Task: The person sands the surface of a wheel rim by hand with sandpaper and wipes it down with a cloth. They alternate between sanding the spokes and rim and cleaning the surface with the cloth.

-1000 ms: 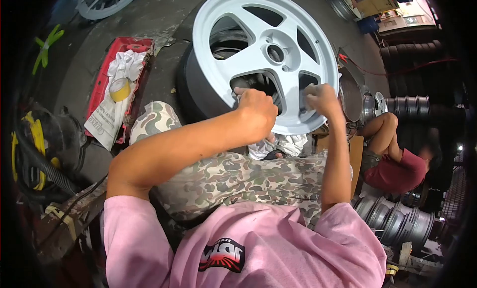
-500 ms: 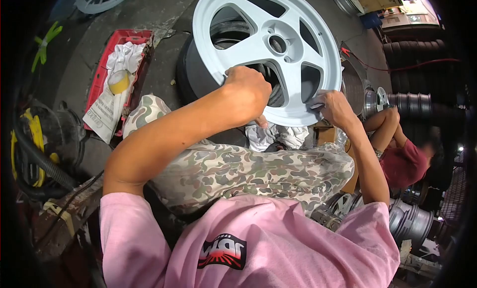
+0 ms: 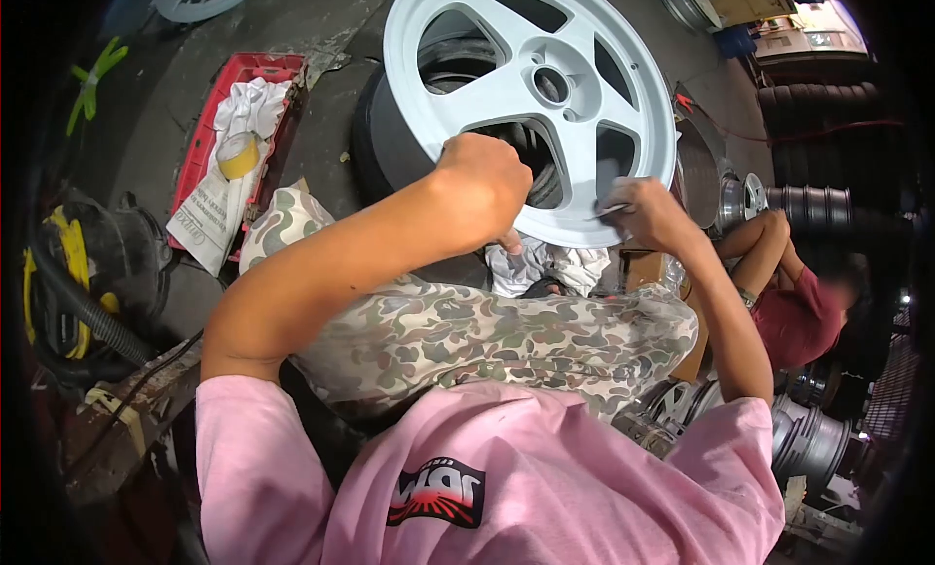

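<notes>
A pale white five-spoke wheel rim [image 3: 575, 131] fills the top middle of the view, tilted, above a black tyre [image 3: 375, 146]. My left hand [image 3: 484, 183] is closed around the near left edge of the rim, thumb hanging below. At the rim's lower right, my right hand [image 3: 648, 211] pinches a small, thin grey sheet [image 3: 616, 208] that looks like folded sandpaper. It is beside the lower spoke, partly blurred; contact with the surface is hard to make out. White cloths [image 3: 575, 266] lie under the near edge.
To the left sits a red tray [image 3: 222, 83] with a cloth, newspaper and a yellow tape roll [image 3: 238, 156]. A hose [image 3: 93, 312] lies at far left. Another person in a red shirt [image 3: 794, 321] sits at right, among stacked metal rims [image 3: 808, 207] and tyres.
My right hand has shifted slightly, and the grey sheet now shows edge-on in its fingers. The left hand keeps its hold. The whole view has shifted a little.
</notes>
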Demonstrator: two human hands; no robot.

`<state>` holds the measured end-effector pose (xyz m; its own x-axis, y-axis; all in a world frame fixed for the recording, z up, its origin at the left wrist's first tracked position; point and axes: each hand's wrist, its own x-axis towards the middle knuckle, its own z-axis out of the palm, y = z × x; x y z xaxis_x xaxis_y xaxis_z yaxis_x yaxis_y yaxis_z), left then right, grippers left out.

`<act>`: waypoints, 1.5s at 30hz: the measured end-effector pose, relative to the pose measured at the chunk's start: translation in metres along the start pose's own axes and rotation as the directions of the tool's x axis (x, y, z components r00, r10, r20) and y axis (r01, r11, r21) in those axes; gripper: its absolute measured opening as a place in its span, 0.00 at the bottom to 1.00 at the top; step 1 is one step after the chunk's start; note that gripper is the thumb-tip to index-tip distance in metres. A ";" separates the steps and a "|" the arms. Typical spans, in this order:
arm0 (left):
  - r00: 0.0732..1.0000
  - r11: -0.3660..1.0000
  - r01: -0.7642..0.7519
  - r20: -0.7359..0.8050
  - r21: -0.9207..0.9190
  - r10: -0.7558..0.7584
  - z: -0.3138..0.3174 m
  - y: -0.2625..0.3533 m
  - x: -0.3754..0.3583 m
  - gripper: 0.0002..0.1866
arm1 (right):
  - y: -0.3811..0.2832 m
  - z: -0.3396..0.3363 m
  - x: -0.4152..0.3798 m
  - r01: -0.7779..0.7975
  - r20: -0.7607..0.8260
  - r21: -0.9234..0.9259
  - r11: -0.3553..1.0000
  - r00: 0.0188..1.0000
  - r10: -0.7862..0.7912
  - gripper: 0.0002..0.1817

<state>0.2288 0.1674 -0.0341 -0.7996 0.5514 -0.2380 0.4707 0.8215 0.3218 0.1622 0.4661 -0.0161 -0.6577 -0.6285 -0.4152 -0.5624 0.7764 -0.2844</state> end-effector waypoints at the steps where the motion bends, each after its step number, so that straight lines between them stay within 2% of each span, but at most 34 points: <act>1: 1.000 1.000 -0.009 -0.002 -0.019 0.009 -0.004 -0.004 -0.002 0.39 | 0.016 -0.001 -0.005 0.073 -0.059 -0.032 0.997 0.995 -0.075 0.10; 2: 1.000 0.999 -0.017 -0.004 -0.037 0.017 -0.009 -0.006 -0.003 0.40 | 0.028 0.001 -0.005 0.146 -0.116 -0.067 0.987 0.981 -0.153 0.11; 3: 1.000 0.999 -0.010 -0.004 -0.033 0.010 -0.013 -0.008 -0.004 0.40 | 0.023 0.000 -0.001 0.153 -0.119 -0.066 0.986 0.980 -0.160 0.11; 5: 1.000 0.999 -0.011 0.006 -0.044 0.011 -0.018 -0.010 -0.006 0.42 | -0.005 0.000 0.006 0.301 -0.062 -0.039 0.953 0.951 -0.303 0.13; 6: 1.000 0.999 -0.005 0.006 -0.043 0.005 -0.017 -0.013 -0.006 0.42 | -0.023 0.004 0.011 0.310 -0.077 -0.007 0.951 0.948 -0.309 0.13; 8: 0.996 0.995 -0.078 -0.057 -0.064 0.075 -0.013 -0.019 -0.006 0.44 | -0.051 0.012 0.026 0.288 -0.108 0.119 0.950 0.955 -0.276 0.13; 9: 0.996 0.996 -0.068 -0.060 -0.059 0.065 -0.016 -0.022 -0.006 0.44 | -0.067 0.016 0.037 0.291 -0.156 0.145 0.946 0.951 -0.268 0.12; 11: 0.999 0.995 -0.044 -0.022 -0.091 0.042 -0.027 -0.026 -0.009 0.37 | -0.100 0.015 0.057 0.245 -0.194 0.209 0.947 0.959 -0.205 0.11; 12: 0.999 0.996 -0.034 -0.019 -0.085 0.032 -0.032 -0.034 -0.011 0.37 | -0.108 0.022 0.072 0.228 -0.245 0.344 0.911 0.958 -0.147 0.11; 14: 0.988 0.977 0.084 -0.110 -0.196 -0.108 -0.045 -0.060 -0.014 0.25 | -0.128 0.017 0.094 0.086 -0.201 0.381 0.920 0.980 -0.008 0.12; 16: 0.867 0.968 0.151 -0.444 -0.202 -0.228 -0.055 -0.096 -0.019 0.16 | -0.129 0.030 0.124 0.153 -0.357 0.390 0.908 0.934 -0.004 0.14; 17: 0.771 0.966 0.175 -0.584 -0.189 -0.254 -0.058 -0.115 -0.022 0.16 | -0.142 0.020 0.133 0.077 -0.340 0.386 0.919 0.938 0.064 0.15; 18: 0.652 0.962 0.202 -0.708 -0.182 -0.271 -0.060 -0.129 -0.026 0.16 | -0.142 0.028 0.152 0.135 -0.462 0.350 0.927 0.886 0.045 0.15; 19: 0.654 0.962 0.205 -0.707 -0.178 -0.270 -0.064 -0.137 -0.031 0.16 | -0.151 0.018 0.165 0.092 -0.419 0.421 0.903 0.902 0.104 0.15; 20: 0.574 0.947 0.209 -0.753 -0.245 -0.322 -0.067 -0.144 -0.035 0.16 | -0.160 0.005 0.178 0.048 -0.371 0.487 0.872 0.915 0.156 0.15; 21: 0.488 0.928 0.207 -0.789 -0.310 -0.373 -0.069 -0.147 -0.037 0.17 | -0.156 0.006 0.203 0.046 -0.425 0.464 0.885 0.888 0.177 0.16; 22: 0.489 0.928 0.212 -0.789 -0.306 -0.372 -0.070 -0.146 -0.037 0.17 | -0.151 0.005 0.229 0.042 -0.479 0.442 0.896 0.855 0.197 0.17; 24: 0.489 0.869 0.330 -0.721 -0.368 -0.491 -0.073 -0.139 -0.033 0.19 | -0.147 -0.018 0.267 -0.082 -0.507 0.436 0.896 0.800 0.320 0.22; 26: 0.489 0.862 0.313 -0.710 -0.399 -0.506 -0.070 -0.140 -0.025 0.18 | -0.121 -0.031 0.318 -0.152 -0.591 0.499 0.853 0.660 0.463 0.27; 28: 0.485 0.857 0.290 -0.706 -0.426 -0.515 -0.065 -0.148 -0.017 0.17 | -0.091 -0.051 0.358 -0.197 -0.573 0.573 0.795 0.597 0.561 0.30; 29: 0.473 0.841 0.312 -0.695 -0.443 -0.542 -0.061 -0.156 -0.014 0.17 | -0.068 -0.056 0.371 -0.191 -0.578 0.577 0.794 0.591 0.562 0.30; 30: 0.461 0.822 0.331 -0.681 -0.463 -0.569 -0.058 -0.162 -0.010 0.18 | -0.043 -0.058 0.379 -0.173 -0.650 0.499 0.849 0.574 0.498 0.30; 32: 0.447 0.783 0.367 -0.643 -0.503 -0.623 -0.055 -0.173 -0.003 0.18 | -0.049 -0.071 0.349 -0.113 -0.753 0.330 0.937 0.568 0.334 0.27; 33: 0.435 0.785 0.365 -0.653 -0.501 -0.620 -0.050 -0.183 0.004 0.20 | -0.046 -0.076 0.325 -0.017 -0.736 0.240 0.971 0.648 0.193 0.24; 34: 0.422 0.783 0.366 -0.661 -0.502 -0.621 -0.045 -0.193 0.008 0.21 | -0.050 -0.073 0.296 0.024 -0.731 0.148 0.989 0.676 0.093 0.21; 35: 0.456 0.763 0.360 -0.612 -0.536 -0.646 -0.043 -0.196 0.015 0.23 | -0.038 -0.057 0.276 0.237 -0.776 -0.094 0.967 0.591 -0.221 0.14; 37: 0.467 0.767 0.367 -0.609 -0.526 -0.641 -0.029 -0.202 0.038 0.24 | -0.049 -0.038 0.201 0.285 -0.639 -0.183 0.941 0.693 -0.334 0.17; 38: 0.487 0.781 0.369 -0.611 -0.503 -0.624 -0.025 -0.199 0.049 0.26 | -0.043 -0.024 0.181 0.272 -0.580 -0.212 0.939 0.738 -0.345 0.25; 39: 0.599 0.760 0.390 -0.484 -0.520 -0.639 -0.038 -0.183 0.047 0.28 | -0.039 -0.010 0.165 0.328 -0.576 -0.216 0.920 0.718 -0.391 0.28; 40: 0.605 0.763 0.387 -0.482 -0.518 -0.634 -0.036 -0.179 0.055 0.28 | -0.043 0.002 0.155 0.319 -0.591 -0.198 0.927 0.715 -0.373 0.22; 42: 0.592 0.721 0.474 -0.424 -0.506 -0.686 -0.032 -0.174 0.068 0.31 | -0.056 0.026 0.153 0.340 -0.693 -0.206 0.918 0.612 -0.382 0.18; 44: 0.604 0.723 0.464 -0.414 -0.512 -0.681 -0.035 -0.172 0.072 0.32 | -0.082 0.040 0.146 0.477 -0.615 -0.161 0.864 0.636 -0.466 0.18; 45: 0.601 0.720 0.469 -0.413 -0.512 -0.685 -0.032 -0.176 0.074 0.32 | -0.090 0.044 0.140 0.523 -0.517 -0.276 0.806 0.626 -0.583 0.19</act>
<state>0.0741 0.0588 -0.0788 -0.9566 -0.2911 0.0152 -0.2266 0.7755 0.5893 0.1424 0.3102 -0.0869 -0.3432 -0.8705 0.3527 -0.9358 0.2847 -0.2080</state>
